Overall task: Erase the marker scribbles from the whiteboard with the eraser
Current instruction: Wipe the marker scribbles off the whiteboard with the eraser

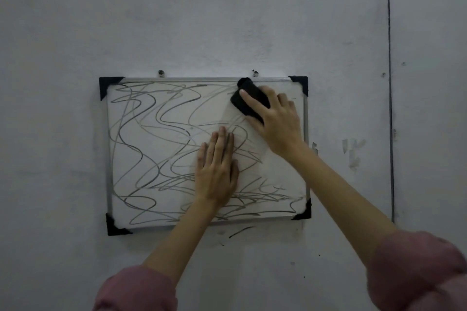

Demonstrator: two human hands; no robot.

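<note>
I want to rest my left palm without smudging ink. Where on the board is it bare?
Bare patches: the whiteboard strip between the right hand and right frame, and below that wrist. Scribbles crowd everywhere left of the eraser, around the left hand, and the bottom edge.

- A plain, bare room; whether home, office or workshop cannot be told.
- A grey painted wall (227, 20) fills the view, scuffed, with patches of chipped paint (352, 153).
- A small framed whiteboard (151, 118) hangs from two wall hooks (161, 73).
- A dark vertical seam (390, 83) runs down the wall at right.
- Lighting is dim.
</note>
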